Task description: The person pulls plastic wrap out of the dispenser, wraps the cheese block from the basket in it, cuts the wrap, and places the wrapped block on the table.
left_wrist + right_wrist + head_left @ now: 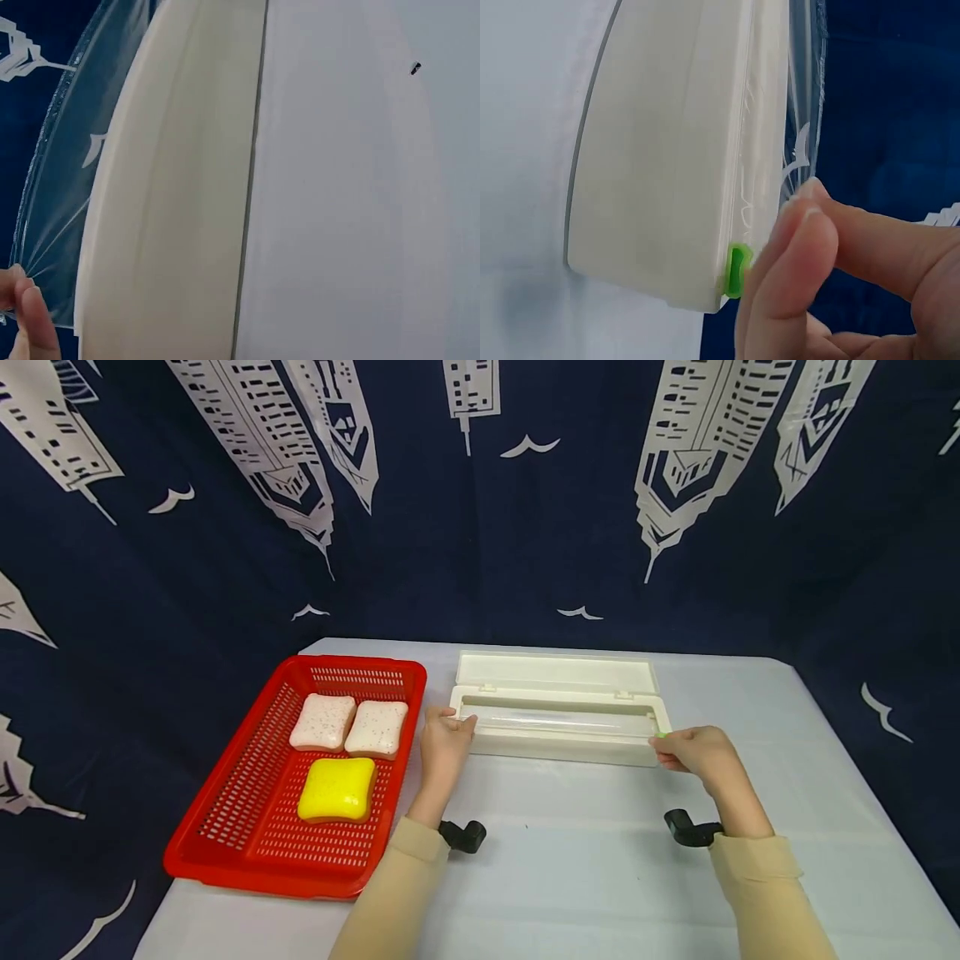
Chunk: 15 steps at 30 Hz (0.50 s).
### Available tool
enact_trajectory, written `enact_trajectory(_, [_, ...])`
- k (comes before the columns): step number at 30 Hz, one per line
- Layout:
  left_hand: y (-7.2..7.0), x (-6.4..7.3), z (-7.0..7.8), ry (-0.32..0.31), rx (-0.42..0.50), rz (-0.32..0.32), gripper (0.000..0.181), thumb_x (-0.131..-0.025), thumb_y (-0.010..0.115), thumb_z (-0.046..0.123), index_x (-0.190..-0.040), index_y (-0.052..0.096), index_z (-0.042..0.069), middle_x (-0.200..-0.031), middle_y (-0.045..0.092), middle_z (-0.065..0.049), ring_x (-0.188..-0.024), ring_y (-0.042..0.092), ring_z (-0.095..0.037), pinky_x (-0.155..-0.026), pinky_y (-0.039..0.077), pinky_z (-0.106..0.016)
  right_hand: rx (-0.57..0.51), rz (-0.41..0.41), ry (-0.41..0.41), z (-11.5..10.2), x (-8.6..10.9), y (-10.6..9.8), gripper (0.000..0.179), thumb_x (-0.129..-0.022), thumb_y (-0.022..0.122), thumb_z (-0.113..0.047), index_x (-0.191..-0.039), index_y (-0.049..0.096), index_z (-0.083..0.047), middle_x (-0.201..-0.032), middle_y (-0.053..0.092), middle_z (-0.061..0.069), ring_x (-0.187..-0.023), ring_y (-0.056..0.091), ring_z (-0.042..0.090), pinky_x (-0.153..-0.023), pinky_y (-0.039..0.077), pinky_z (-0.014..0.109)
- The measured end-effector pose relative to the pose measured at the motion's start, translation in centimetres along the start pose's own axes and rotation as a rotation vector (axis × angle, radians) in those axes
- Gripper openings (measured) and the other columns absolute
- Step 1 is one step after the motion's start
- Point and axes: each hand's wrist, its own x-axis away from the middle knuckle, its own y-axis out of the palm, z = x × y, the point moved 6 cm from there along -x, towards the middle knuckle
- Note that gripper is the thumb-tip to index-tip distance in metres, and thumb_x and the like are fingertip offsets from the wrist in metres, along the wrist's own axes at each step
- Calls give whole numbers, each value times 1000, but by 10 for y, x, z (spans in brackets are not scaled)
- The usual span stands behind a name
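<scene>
On the white surface (585, 868), just right of the red basket (225, 877), sits the white box (562, 749), its lid (555, 672) folded back. The box looks light, so a hard tug might make it slide or tip. The clear film (56, 217) spans between the hands at the box. It is thin, so it might rip where it is pinched, or stick to itself if one side goes higher. The left hand (444, 747) pinches one corner in its fingers, and the right hand (705, 753) pinches the other. If one corner slips, the film might curl up. The little green piece (737, 271) is right by the right fingers; it may be the cutter, and a bump might nick the film.

Counting from big to little: one blue cloth (480, 543) behind, one surface, one basket, one box with one lid, one sheet of film, two hands, one yellow block (336, 789) and two speckled white blocks (322, 723) in the basket, and one green piece.
</scene>
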Motion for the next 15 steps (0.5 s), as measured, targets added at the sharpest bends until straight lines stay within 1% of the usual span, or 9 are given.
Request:
enact_trajectory(1, [-1,0,-1,-6,-13,-15,37,-88,73,17,-114,57,-3,-77,72,-14,-64,61,-20,-55,42,-26,-1,-16,2,1,0,0,44,-94,63,-25,-115,59,14,-68,64,-8,-63,63,3,-73,55,29])
enact_trajectory(3, [-1,2,-2,-28,-35,-59,37,-88,72,18,-113,58,-5,-76,71,-14,-64,60,-19,-57,42,-26,6,-44,21,3,0,0,40,-94,62,-24,-110,61,13,-65,64,-8,-61,62,3,-63,50,22])
enact_trajectory(6, [-2,3,-6,-68,-61,-132,34,-89,71,19,-110,59,-5,-74,69,-12,-65,60,-18,-59,42,-26,0,-71,32,5,0,0,38,-94,62,-23,-109,61,12,-64,63,-9,-60,61,2,-62,50,21])
enact_trajectory(8, [-1,3,-8,-90,-80,-180,29,-90,70,20,-104,61,-4,-69,67,-9,-64,58,-16,-59,41,-25,-24,-100,27,6,-2,2,36,-94,61,-21,-109,61,12,-65,63,-9,-61,60,2,-63,51,21])
enact_trajectory(10, [-1,3,-10,-113,-99,-228,24,-92,67,21,-92,64,-3,-63,63,-6,-61,53,-16,-57,37,-25,-101,-146,12,6,-3,6,33,-96,60,-18,-110,58,11,-69,65,-9,-63,62,1,-64,53,18])
enact_trajectory(12, [0,3,-12,-132,-119,-270,26,-93,65,22,-79,65,0,-60,58,-3,-60,50,-15,-56,35,-25,-216,-199,4,6,-5,11,28,-97,58,-15,-111,56,10,-71,66,-9,-65,63,0,-66,55,16])
enact_trajectory(14, [2,3,-11,-122,-127,-292,29,-94,63,22,-73,64,2,-59,57,-3,-60,47,-16,-56,35,-26,-354,-231,-2,5,-7,15,24,-98,56,-12,-112,53,8,-74,68,-9,-67,66,0,-68,55,15])
enact_trajectory(15, [3,3,-10,-106,-126,-284,28,-95,62,22,-74,64,3,-61,57,-3,-60,48,-16,-56,36,-26,-416,-233,-8,3,-8,16,23,-98,57,-12,-112,53,6,-75,69,-9,-69,67,-1,-69,55,15])
